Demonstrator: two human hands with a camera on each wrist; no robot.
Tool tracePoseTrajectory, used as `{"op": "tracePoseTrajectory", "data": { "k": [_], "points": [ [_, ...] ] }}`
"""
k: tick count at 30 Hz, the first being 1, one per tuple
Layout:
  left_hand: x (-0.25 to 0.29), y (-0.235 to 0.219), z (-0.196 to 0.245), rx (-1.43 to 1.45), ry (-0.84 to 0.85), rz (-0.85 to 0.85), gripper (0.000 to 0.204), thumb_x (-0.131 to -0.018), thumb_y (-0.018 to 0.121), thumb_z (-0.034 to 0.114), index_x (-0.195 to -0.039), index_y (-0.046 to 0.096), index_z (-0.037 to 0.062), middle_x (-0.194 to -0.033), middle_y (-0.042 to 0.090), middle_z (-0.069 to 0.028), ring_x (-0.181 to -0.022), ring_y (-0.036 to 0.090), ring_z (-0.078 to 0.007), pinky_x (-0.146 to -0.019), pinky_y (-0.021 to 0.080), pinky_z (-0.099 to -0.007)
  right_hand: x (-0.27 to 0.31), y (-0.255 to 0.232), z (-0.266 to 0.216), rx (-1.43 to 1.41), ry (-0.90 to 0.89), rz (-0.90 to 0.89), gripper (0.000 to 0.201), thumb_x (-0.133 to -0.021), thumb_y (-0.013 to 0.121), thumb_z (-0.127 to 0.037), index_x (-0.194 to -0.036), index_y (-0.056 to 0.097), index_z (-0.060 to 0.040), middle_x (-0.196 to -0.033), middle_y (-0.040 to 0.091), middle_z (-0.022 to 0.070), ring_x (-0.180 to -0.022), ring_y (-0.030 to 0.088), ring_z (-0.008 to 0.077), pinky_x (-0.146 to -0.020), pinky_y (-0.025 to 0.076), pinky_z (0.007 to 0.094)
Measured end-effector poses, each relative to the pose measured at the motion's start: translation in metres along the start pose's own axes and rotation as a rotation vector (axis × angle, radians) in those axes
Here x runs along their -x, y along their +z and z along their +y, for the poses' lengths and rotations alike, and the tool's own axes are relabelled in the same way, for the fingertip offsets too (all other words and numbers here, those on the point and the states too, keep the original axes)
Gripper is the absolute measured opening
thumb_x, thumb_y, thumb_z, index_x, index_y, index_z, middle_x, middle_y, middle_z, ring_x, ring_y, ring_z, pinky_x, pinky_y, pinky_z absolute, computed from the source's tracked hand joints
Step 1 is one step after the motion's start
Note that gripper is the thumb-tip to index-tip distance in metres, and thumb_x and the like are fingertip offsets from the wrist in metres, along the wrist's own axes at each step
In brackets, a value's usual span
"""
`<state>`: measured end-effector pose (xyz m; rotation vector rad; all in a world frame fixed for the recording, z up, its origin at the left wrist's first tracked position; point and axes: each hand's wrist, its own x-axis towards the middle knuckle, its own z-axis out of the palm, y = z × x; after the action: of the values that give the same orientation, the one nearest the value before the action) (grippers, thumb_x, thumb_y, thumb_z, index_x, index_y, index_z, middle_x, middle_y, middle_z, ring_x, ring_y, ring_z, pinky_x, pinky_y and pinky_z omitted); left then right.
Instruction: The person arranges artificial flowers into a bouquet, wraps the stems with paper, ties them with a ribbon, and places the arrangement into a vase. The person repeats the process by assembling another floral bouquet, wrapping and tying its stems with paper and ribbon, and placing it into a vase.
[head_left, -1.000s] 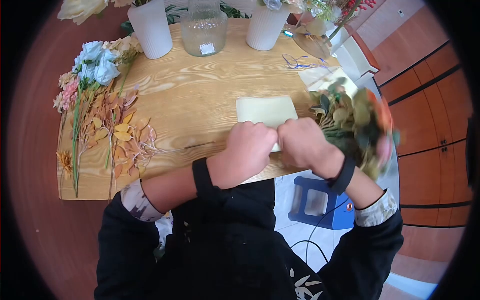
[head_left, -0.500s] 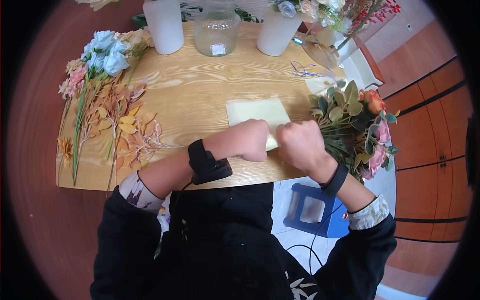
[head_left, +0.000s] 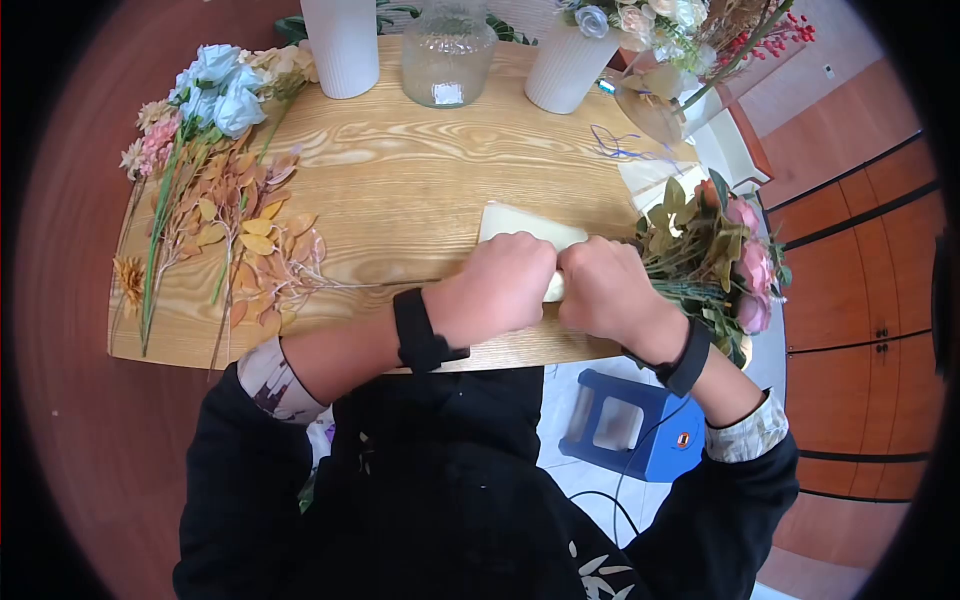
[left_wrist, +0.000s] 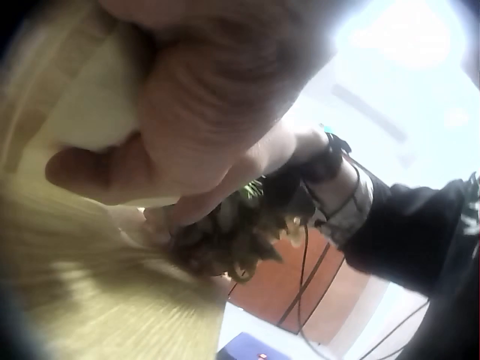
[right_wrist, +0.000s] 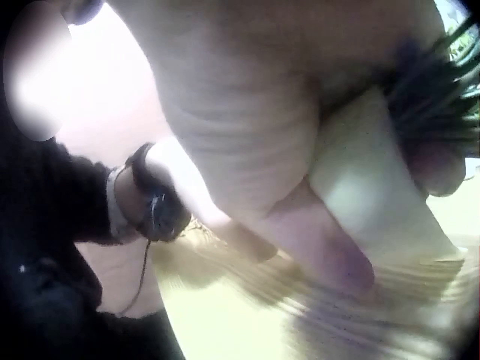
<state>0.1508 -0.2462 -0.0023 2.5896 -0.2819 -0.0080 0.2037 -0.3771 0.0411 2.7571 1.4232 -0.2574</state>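
In the head view, my left hand (head_left: 500, 288) and right hand (head_left: 606, 290) are curled with their knuckles close together near the table's front edge. A pale yellow sheet (head_left: 525, 222) extends beyond them. My left hand grips the sheet, and its thumb lies across the pale surface (left_wrist: 101, 109) in the left wrist view. Artificial flowers, a bouquet with pink roses (head_left: 755, 268) and green leaves, lie to the right of my right hand. That hand grips the bouquet's stems (right_wrist: 439, 97) together with the sheet (right_wrist: 367, 187), as the right wrist view shows. The stem ends are hidden.
Loose flower stems with blue blooms (head_left: 222, 90) and orange leaves (head_left: 255, 240) lie at the table's left. White vases (head_left: 340, 50) and a glass vase (head_left: 447, 62) stand at the back. Blue strings (head_left: 625, 145) lie back right. A blue stool (head_left: 635, 430) stands below the front edge.
The hands were apart half a second ago and now meet again, covering more of the sheet. The bouquet has turned in the right hand, and its roses show from another side.
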Motion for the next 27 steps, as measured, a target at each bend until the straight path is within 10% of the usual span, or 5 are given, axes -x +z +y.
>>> {"op": "tracePoseTrajectory", "data": {
  "k": [8,13,19,25,27],
  "points": [
    [-0.021,-0.024,0.001,0.182,-0.239,-0.603,0.019,-0.053,0.06,0.004,-0.067,0.057,-0.0074,-0.063,0.058,-0.0183,-0.056,0.059,-0.0266,-0.048,0.044,-0.0354,0.001,0.024,0.002,0.173,-0.095,0.36,0.006,-0.056,0.058,-0.006,-0.06,0.056,-0.0033,-0.061,0.06,0.0155,-0.058,0.062,0.0278,-0.051,0.047,0.0371],
    [-0.009,-0.017,-0.013,0.306,-0.168,-0.678,0.02,-0.05,0.061,0.004,-0.066,0.055,-0.0073,-0.053,0.052,-0.0127,-0.047,0.051,-0.0193,-0.042,0.038,-0.0322,0.004,0.004,-0.006,0.136,-0.08,-0.059,0.007,-0.058,0.062,-0.012,-0.061,0.063,-0.0055,-0.063,0.061,0.0146,-0.059,0.063,0.0275,-0.055,0.049,0.0356],
    [0.006,-0.041,-0.054,0.638,-0.312,-0.881,0.014,-0.056,0.058,-0.002,-0.068,0.05,-0.0023,-0.048,0.042,0.0013,-0.043,0.043,-0.0103,-0.039,0.032,-0.0266,0.013,-0.008,0.001,0.134,0.007,0.016,0.008,-0.056,0.063,-0.01,-0.062,0.063,-0.0034,-0.062,0.06,0.0159,-0.06,0.062,0.0286,-0.058,0.05,0.0366],
    [0.044,-0.07,-0.023,0.224,0.137,0.288,0.036,-0.058,0.054,-0.005,-0.094,0.051,-0.0024,-0.081,0.055,-0.006,-0.078,0.053,-0.0198,-0.073,0.044,-0.0274,0.018,-0.019,0.007,0.068,0.129,0.147,0.006,-0.056,0.061,-0.006,-0.06,0.062,-0.0018,-0.062,0.06,0.0177,-0.059,0.062,0.0297,-0.057,0.05,0.0366],
    [0.048,-0.06,0.012,0.086,0.155,0.361,0.037,-0.059,0.054,-0.004,-0.095,0.049,-0.0025,-0.084,0.054,-0.008,-0.083,0.053,-0.023,-0.076,0.043,-0.0293,0.017,-0.016,0.007,0.099,0.096,0.134,0.004,-0.056,0.061,-0.005,-0.058,0.061,-0.0019,-0.06,0.059,0.0175,-0.058,0.061,0.0301,-0.055,0.05,0.0364]
  ]
}}
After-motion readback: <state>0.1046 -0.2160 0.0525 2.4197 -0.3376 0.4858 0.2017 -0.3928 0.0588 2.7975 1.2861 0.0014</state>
